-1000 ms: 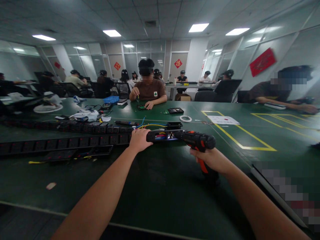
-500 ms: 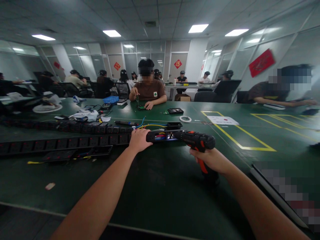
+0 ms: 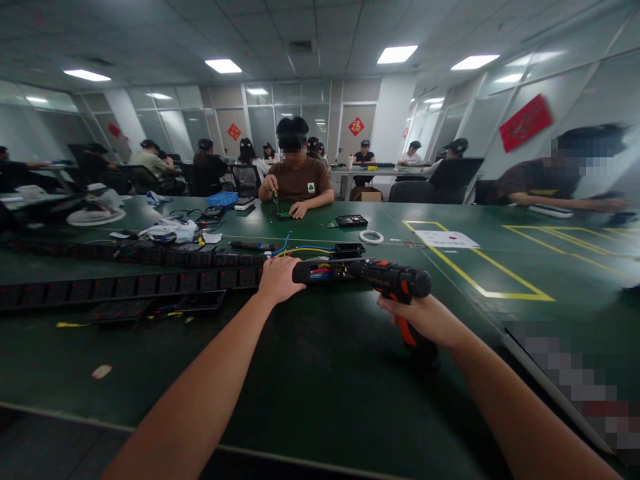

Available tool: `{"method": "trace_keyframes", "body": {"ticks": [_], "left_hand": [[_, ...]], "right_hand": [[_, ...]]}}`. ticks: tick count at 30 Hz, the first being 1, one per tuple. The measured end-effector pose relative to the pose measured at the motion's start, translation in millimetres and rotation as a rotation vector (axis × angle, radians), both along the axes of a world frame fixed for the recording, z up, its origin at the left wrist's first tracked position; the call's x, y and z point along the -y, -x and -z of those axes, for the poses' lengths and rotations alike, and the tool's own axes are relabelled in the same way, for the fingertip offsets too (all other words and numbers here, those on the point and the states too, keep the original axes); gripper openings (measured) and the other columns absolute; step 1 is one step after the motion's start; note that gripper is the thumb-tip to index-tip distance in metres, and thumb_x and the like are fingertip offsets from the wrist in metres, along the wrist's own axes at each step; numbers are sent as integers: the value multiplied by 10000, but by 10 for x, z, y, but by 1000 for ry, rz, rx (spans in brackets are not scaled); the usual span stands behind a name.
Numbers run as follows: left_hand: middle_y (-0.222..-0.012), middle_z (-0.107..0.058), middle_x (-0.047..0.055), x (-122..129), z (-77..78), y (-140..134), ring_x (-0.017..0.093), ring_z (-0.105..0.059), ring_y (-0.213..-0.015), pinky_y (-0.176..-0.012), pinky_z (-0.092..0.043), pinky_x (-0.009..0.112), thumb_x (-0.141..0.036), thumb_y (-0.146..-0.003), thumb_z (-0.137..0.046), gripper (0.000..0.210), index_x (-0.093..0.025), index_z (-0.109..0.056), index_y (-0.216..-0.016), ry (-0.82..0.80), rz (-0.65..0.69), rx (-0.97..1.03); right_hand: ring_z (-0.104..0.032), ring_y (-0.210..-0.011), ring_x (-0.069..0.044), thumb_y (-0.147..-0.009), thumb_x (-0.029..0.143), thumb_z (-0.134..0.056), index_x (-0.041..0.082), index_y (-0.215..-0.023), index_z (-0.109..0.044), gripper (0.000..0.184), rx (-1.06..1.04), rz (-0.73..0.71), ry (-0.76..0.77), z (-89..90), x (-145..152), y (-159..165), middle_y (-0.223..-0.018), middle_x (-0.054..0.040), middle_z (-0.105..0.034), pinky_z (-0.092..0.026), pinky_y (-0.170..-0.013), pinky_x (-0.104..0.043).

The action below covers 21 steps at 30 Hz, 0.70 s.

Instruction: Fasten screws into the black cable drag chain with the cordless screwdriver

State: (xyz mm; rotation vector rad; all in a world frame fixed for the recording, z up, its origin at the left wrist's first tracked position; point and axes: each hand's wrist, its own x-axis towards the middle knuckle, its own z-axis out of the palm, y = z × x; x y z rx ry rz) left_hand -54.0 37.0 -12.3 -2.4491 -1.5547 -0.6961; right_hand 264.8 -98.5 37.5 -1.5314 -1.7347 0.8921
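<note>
My left hand (image 3: pixel 281 280) is wrapped round a long black power strip (image 3: pixel 171 283), near its right end. The strip runs far to the left and has a row of sockets with red marks. Coloured wires (image 3: pixel 321 273) show in an opened section just right of that hand. In my right hand (image 3: pixel 423 313) is a black and orange cordless drill (image 3: pixel 397 280), gripped by its handle. Its front end points left at the strip's open end; I cannot tell whether the tip touches. Blue and yellow cables (image 3: pixel 300 251) lie behind the strip.
A second socket strip (image 3: pixel 150 255) lies behind the first. Black panels (image 3: pixel 123 311) sit in front of it. Further back are a screwdriver-like tool (image 3: pixel 253 246), a white ring (image 3: pixel 371 237) and a paper sheet (image 3: pixel 447 239). Across the table a person (image 3: pixel 300 177) works on a circuit board.
My hands, the power strip and the drill hold nearly the same place. The light seen in the strip's opened section has dimmed. The person at the right has shifted slightly.
</note>
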Motion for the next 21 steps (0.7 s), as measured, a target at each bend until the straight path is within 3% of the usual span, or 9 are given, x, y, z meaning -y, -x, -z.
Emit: {"method": "trace_keyframes", "body": {"ticks": [9, 17, 21], "left_hand": [[-1259, -661, 65, 15, -20, -2, 322, -562, -1169, -1009, -347, 467, -492, -710, -805, 606, -272, -620, -1243, -7, 0, -5], [-1261, -659, 72, 19, -31, -6, 328, -559, -1174, -1019, -344, 476, -490, -719, -795, 598, -279, -613, -1249, 9, 1, -2], [-1271, -658, 72, 13, -22, -9, 328, -555, -1191, -1028, -345, 471, -489, -712, -798, 606, -276, -615, -1249, 18, -13, -7]], "right_hand": [[-631, -660, -222, -777, 547, -693, 186, -906, -658, 385, -40, -4, 7, -82, 40, 43, -668, -14, -651, -455, -634, -346], [-653, -684, -207, -779, 520, -712, 183, -1029, -684, 420, -103, -33, 8, -69, 35, 35, -974, -76, -726, -484, -652, -360], [-652, -684, -217, -785, 513, -699, 177, -994, -686, 396, -81, -26, 3, -58, 34, 32, -841, -56, -718, -481, -644, -357]]}}
